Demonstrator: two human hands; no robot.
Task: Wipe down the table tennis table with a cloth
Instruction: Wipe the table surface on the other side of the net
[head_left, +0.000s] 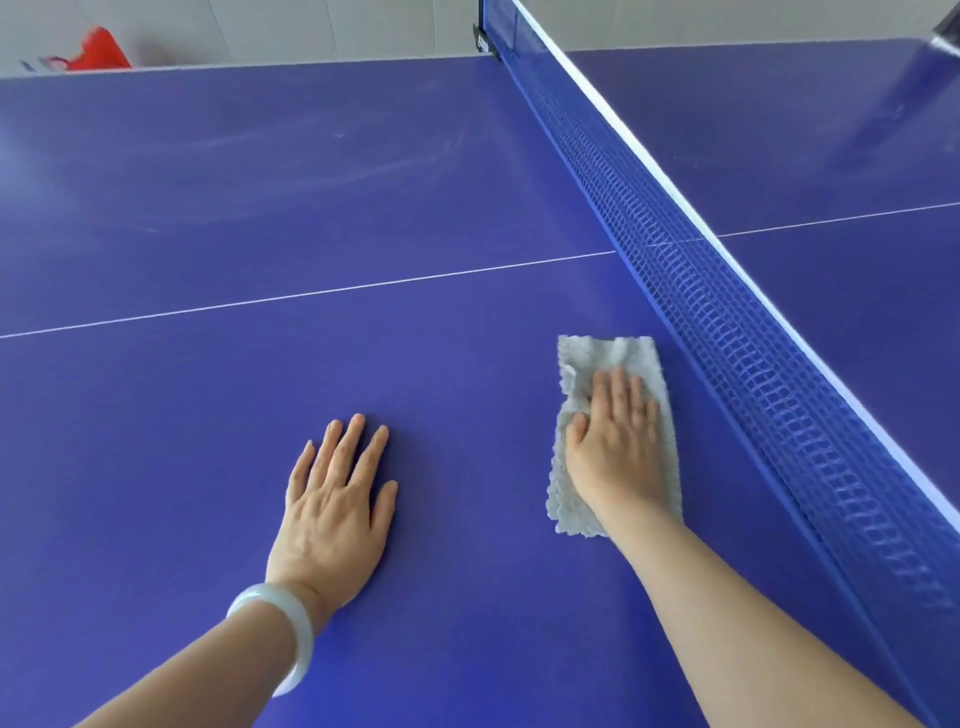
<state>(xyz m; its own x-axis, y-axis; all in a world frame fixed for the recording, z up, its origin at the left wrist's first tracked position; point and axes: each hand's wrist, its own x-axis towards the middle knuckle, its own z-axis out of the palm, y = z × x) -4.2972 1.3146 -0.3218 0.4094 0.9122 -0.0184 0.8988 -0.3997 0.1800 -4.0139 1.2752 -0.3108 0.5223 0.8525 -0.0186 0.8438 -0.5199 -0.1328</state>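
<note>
Blue-purple table (260, 208), fluffy grey cloth (608, 356) (oblong, flat)

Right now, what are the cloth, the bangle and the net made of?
The cloth looks like grey microfibre: fluffy, with wavy edges. The bangle is pale, glossy and slightly see-through, maybe jade or glass. The net is blue woven mesh, probably nylon, with a white tape on top.

Bright, even light; pale glare and streaky sheen sat on the table (260, 156) toward 11 and 1 o'clock. Shadows were thin and soft, hugging the left hand (332, 499) at 7 o'clock. Mesh of the net (727, 322) went soft toward 4 o'clock; red object (101, 49) at 11 o'clock was smeared.
</note>
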